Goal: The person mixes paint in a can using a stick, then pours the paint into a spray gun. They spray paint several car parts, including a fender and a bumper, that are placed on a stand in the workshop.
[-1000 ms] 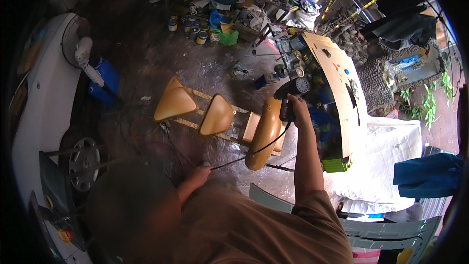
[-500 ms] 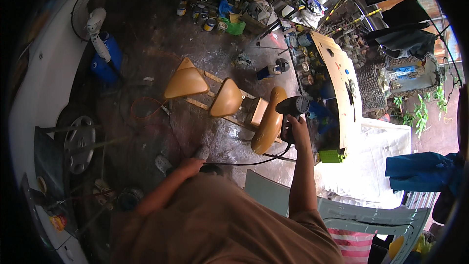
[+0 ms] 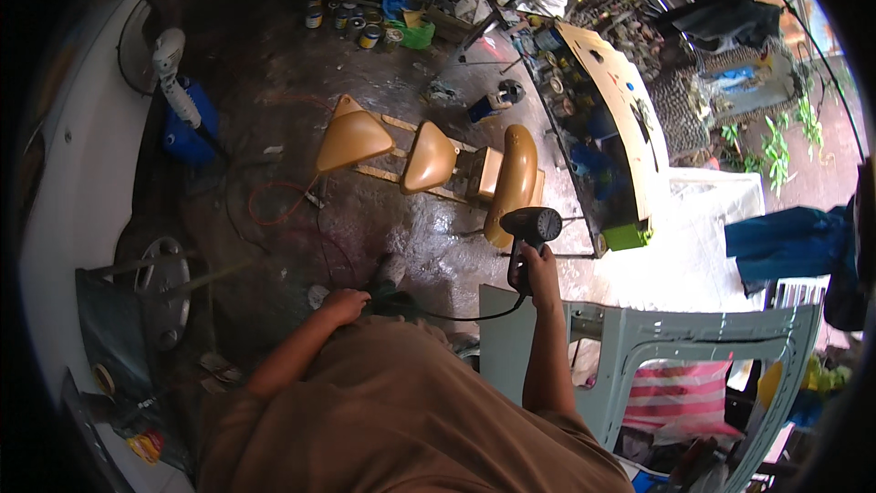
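My right hand is wrapped round the handle of a black hair dryer, held over the near end of a long curved gold fender-like part. From the handle a black cord loops left to my left hand, whose fingers are closed on it by my waist. Left of the curved part lie two rounded triangular gold panels. Between them and the curved part is a boxy gold piece. The gold parts rest on a low wooden rack.
A white car body runs along the left, beside a fan and blue container. Paint cans stand at the back. A long tan panel lies at the right; a grey-green vehicle panel is near my right arm.
My view has shifted and turned. The hair dryer has moved nearer to me, from beside the curved part's upper half to its near end. My left hand stays at my waist.
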`<move>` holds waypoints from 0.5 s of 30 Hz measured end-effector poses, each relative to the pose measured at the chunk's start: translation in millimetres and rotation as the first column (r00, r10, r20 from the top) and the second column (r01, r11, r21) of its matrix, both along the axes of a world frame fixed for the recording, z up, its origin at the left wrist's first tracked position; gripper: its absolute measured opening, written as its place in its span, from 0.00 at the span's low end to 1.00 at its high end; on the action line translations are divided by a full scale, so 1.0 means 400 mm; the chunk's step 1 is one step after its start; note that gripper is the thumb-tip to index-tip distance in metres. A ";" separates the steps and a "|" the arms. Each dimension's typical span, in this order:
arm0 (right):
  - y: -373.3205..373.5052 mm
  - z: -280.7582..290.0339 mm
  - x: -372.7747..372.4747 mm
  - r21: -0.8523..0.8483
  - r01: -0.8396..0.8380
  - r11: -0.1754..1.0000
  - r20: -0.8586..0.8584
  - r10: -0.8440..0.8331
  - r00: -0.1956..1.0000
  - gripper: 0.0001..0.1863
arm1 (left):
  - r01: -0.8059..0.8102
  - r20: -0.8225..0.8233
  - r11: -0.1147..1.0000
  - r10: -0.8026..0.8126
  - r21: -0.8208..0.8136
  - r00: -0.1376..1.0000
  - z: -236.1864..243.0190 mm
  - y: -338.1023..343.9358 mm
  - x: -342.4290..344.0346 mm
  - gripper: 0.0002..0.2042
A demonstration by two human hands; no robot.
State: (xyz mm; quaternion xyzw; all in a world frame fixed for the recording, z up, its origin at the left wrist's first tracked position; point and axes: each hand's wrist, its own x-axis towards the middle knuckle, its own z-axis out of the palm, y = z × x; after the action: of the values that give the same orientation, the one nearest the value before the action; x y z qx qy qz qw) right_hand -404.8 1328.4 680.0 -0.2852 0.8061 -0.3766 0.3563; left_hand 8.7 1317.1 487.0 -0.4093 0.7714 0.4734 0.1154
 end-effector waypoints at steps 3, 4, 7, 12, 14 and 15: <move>0.068 0.007 0.060 -0.029 0.107 0.994 0.124 -0.103 0.987 0.14 | 0.021 0.023 1.000 -0.021 0.012 1.000 -0.003 -0.006 0.039 0.14; 0.089 0.020 0.082 -0.021 0.161 0.987 0.179 -0.155 0.972 0.14 | 0.030 0.029 0.999 -0.030 0.016 0.999 -0.003 -0.009 0.047 0.14; 0.166 0.001 0.101 -0.076 0.266 0.961 0.267 -0.237 0.934 0.13 | 0.069 0.050 0.998 -0.069 0.011 0.996 -0.001 -0.028 0.063 0.15; 0.258 -0.064 0.122 -0.200 0.619 0.759 0.513 -0.457 0.727 0.14 | 0.073 0.040 0.997 -0.073 -0.014 0.997 -0.031 -0.057 0.099 0.15; 0.270 -0.064 0.121 -0.168 0.731 0.661 0.617 -0.508 0.601 0.14 | 0.066 0.027 0.997 -0.065 -0.027 0.998 -0.043 -0.068 0.119 0.15; 0.279 -0.073 0.107 -0.165 0.758 0.631 0.631 -0.523 0.573 0.14 | 0.073 0.021 0.997 -0.073 -0.027 0.997 -0.046 -0.071 0.118 0.15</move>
State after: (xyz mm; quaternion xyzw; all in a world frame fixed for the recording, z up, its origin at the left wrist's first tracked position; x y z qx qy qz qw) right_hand -361.8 1440.2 650.7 0.0813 0.6216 -0.7075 0.3262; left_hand 56.0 1288.7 468.7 -0.3872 0.7912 0.4538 0.1347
